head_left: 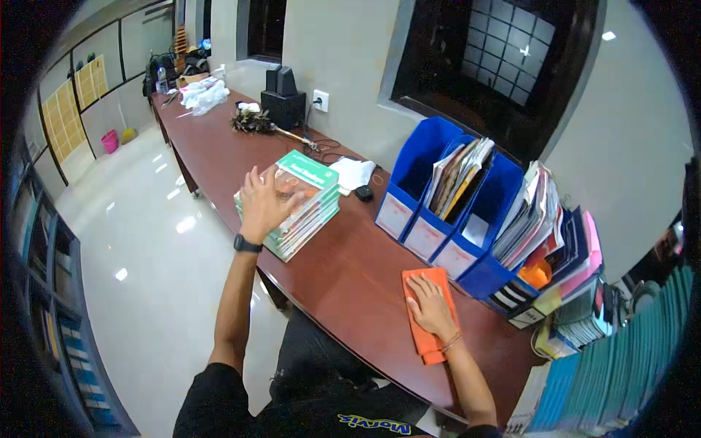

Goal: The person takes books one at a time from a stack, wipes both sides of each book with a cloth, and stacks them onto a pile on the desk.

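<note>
In front of us, a row of blue file holders point(431, 241) stands upright on the red-brown bench point(336, 270), with papers point(456, 175) in some of them. To the left of that row sits a stack of books point(310, 212) with green covers, and our left grip point(264, 206) rests over its top, fingers spread well apart and thumb out to the side; we cannot tell how firmly it bears on the stack. On our side of the row, just in front of it, lies an orange cloth point(421, 343), folded into a long strip. Our right grip point(432, 306) lies flat on this cloth, palm down, its fingers loosely extended rather than curled around it. Between the stack and the left end of the row we see a white cloth point(353, 175), with a small black object point(364, 193) beside it. Farther off to the left of the row, past the stack, a feather duster point(252, 121) lies near black speakers point(283, 108), and beyond them we see a white plastic bag point(204, 96). To the right of the row stand upright folders point(588, 255), and nearer to us on that same side, a long line of teal booklets point(613, 365)
</note>
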Tool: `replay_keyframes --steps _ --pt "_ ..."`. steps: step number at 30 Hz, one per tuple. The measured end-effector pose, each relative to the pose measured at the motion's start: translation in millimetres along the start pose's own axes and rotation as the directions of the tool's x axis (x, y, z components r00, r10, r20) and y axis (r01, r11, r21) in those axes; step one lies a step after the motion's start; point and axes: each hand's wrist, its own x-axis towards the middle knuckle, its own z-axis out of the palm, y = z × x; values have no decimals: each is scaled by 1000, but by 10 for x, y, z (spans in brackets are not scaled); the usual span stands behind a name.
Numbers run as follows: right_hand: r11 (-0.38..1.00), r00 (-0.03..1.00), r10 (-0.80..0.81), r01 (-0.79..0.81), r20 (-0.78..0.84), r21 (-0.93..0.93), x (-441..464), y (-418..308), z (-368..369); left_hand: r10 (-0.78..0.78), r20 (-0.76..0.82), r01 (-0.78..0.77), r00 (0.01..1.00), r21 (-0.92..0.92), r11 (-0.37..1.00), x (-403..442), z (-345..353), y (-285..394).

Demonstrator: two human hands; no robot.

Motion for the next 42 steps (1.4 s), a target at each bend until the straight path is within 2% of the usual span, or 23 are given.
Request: replay_keyframes --steps 2,3,4,6,9,12,14,17,19,21,22,24,26,27,29,32,34,35,36,37,39,40,42 --pt "1000 995 7 -8 -98 -10 20 -16 -33 -122 100 105 987 168 980 17 118 -96" --pt "995 984 50 -34 -170 91 -18 -245 296 -149 180 82 972 335 939 87 -49 -217" --pt "995 974 66 -48 -219 85 -42 -159 243 -215 216 110 953 413 904 109 89 -208" --pt "998 971 60 -52 -231 38 -10 2 138 -174 136 110 975 381 918 153 339 -259" --pt "998 979 53 -57 -199 -14 -44 49 159 -206 286 105 936 331 938 335 150 -124" --pt "997 981 75 -72 -178 23 -38 126 231 -155 383 27 911 318 948 498 343 -436" --pt "999 975 38 -35 -217 18 -61 134 255 -325 378 101 867 505 857 517 183 -171" --pt "994 975 101 -94 -197 49 -147 0 228 -273 431 39 860 479 877 425 81 -62" --pt "993 974 117 -114 -195 27 -89 7 126 -164 464 -10 871 351 936 290 20 36" --pt "994 968 107 -111 -227 -4 -93 35 163 99 289 -164 952 210 964 161 289 -453" --pt "996 968 78 -88 -238 -31 -101 49 211 119 283 -179 952 197 964 68 224 -266" --pt "996 969 13 -35 -248 -81 -102 77 276 -168 335 -38 927 531 847 -221 -2 286" --pt "994 967 5 -33 -255 -104 -79 96 293 70 216 -187 974 586 789 -545 54 371" --pt "992 967 -3 -29 -253 -122 -76 100 303 74 214 -189 974 585 789 -659 20 427" --pt "989 969 -12 -26 -248 -148 -91 91 335 248 269 -365 931 642 674 -842 -136 567" --pt "990 960 -20 -20 -279 -140 -127 109 324 232 261 -348 937 643 683 -1179 -369 934" --pt "991 951 -37 -5 -306 -137 -118 98 315 234 301 -362 924 498 788 -1369 -552 1154" --pt "991 952 -40 -1 -304 -134 -113 71 315 156 443 -379 883 477 793 -1429 -661 1275" --pt "1000 936 0 4 -352 10 -108 43 301 73 572 -390 817 454 801 -1491 -724 1365" --pt "989 918 44 16 -394 148 -99 34 267 69 567 -382 821 455 804 -1570 -703 1406" --pt "915 878 150 50 -454 401 -92 68 180 149 694 -417 704 235 878 -1726 -568 1475" --pt "921 880 144 47 -452 386 -100 125 144 184 737 -411 651 138 901 -1801 -472 1512" --pt "739 894 334 -53 -299 671 -136 233 110 206 758 -385 619 65 921 -1998 -175 1537"
